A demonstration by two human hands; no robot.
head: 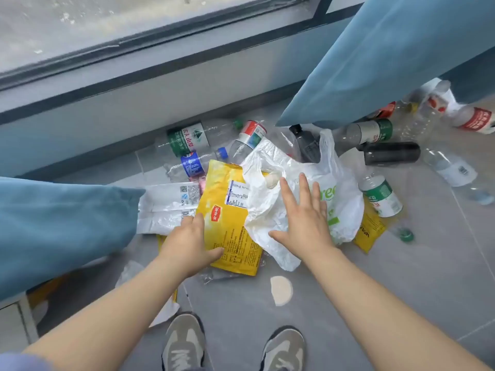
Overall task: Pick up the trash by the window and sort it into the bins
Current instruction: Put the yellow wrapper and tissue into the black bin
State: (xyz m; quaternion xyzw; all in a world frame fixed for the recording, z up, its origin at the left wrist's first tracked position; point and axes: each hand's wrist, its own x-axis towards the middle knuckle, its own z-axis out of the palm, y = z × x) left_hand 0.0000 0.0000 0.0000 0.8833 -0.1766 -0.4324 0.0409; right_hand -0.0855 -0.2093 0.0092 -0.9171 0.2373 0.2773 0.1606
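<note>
Floor (401, 277): yellow packet (227, 210) pinched by left hand (188, 243).

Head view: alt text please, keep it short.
A person's left hand grips a yellow packet while the right hand spreads its fingers over a white plastic bag, in a pile of litter on a grey tiled floor. Plastic bottles lie scattered below a window, between blue curtains; two grey shoes show at the bottom.

Home: curtained window (112, 30), tiled floor (388, 277)
</note>
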